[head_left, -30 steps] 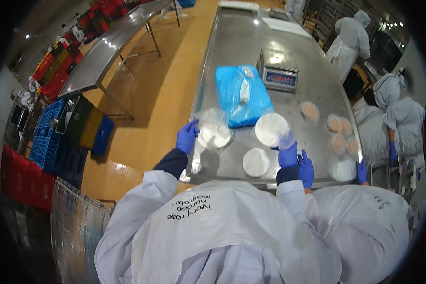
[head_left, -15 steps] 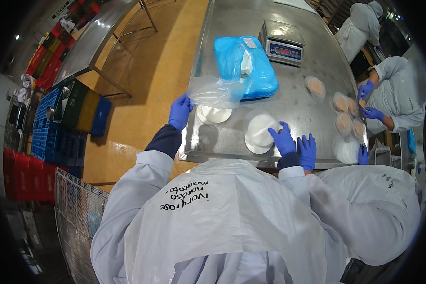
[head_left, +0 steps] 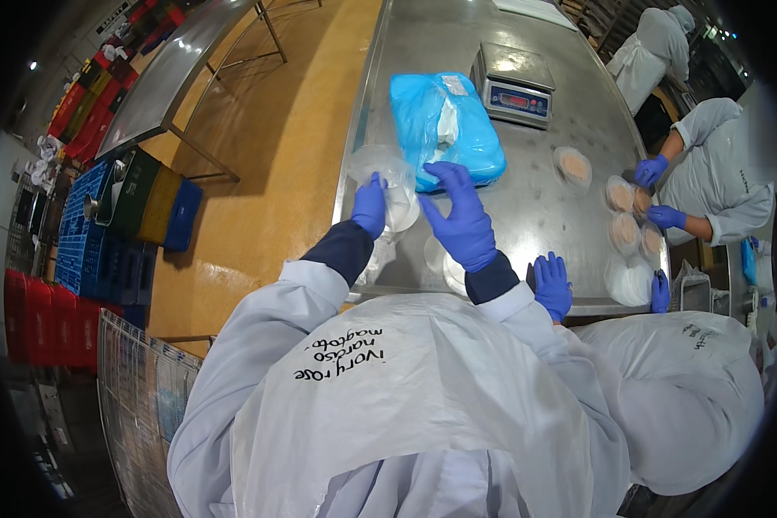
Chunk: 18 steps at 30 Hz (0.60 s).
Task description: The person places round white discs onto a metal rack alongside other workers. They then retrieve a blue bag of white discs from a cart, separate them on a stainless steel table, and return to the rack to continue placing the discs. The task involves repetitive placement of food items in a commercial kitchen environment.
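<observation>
- We pinched film (head_left: 376,159) in our left hand (head_left: 369,207), left of the bag (head_left: 473,134).
- Our right hand (head_left: 463,223) was released, fingers spread, nearside of the bag.
- Our discs (head_left: 400,210) sat nearside-left of the bag.

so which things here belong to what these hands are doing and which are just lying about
In use, it seems:
clear plastic, at the left hand
white discs beside it
blue package, near the right hand

Apparently just lying about:
scale, untouched
blue crate
red crates
wire rack

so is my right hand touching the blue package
Cannot tell: in the head view, the right hand overlaps the blue package, hiding any gap between them.
</observation>
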Available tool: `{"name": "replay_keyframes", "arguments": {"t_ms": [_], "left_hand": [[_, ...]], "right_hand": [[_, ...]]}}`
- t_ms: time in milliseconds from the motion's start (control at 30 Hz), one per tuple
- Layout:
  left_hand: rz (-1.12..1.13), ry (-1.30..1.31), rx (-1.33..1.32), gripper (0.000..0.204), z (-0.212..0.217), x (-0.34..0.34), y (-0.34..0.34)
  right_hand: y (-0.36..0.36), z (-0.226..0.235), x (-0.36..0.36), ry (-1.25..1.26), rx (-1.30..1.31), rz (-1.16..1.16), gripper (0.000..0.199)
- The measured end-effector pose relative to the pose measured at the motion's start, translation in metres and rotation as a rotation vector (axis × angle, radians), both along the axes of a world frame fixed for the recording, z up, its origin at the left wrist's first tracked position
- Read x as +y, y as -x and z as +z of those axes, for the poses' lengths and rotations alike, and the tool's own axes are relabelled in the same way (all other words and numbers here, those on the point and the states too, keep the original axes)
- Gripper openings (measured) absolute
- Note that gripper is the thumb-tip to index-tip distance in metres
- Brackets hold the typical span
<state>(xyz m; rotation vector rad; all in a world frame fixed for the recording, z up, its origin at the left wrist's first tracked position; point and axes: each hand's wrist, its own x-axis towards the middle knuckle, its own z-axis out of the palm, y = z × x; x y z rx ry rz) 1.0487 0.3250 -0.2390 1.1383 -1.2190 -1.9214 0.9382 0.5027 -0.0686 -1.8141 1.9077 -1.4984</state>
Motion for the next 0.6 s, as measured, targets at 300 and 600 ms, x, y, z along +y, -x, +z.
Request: {"name": "replay_keyframes", "arguments": {"t_ms": [300, 600], "left_hand": [[-0.014, 0.789, -0.314, 0.037, 0.051, 0.057, 0.034], [-0.446, 0.635, -0.392, 0.025, 0.085, -0.001, 0.045]], "right_hand": [[0.068, -0.060, -0.019, 0.032, -0.863, -0.076, 0.019], [0.035, -0.096, -0.040, -0.018, -0.128, -0.092, 0.033]]}}
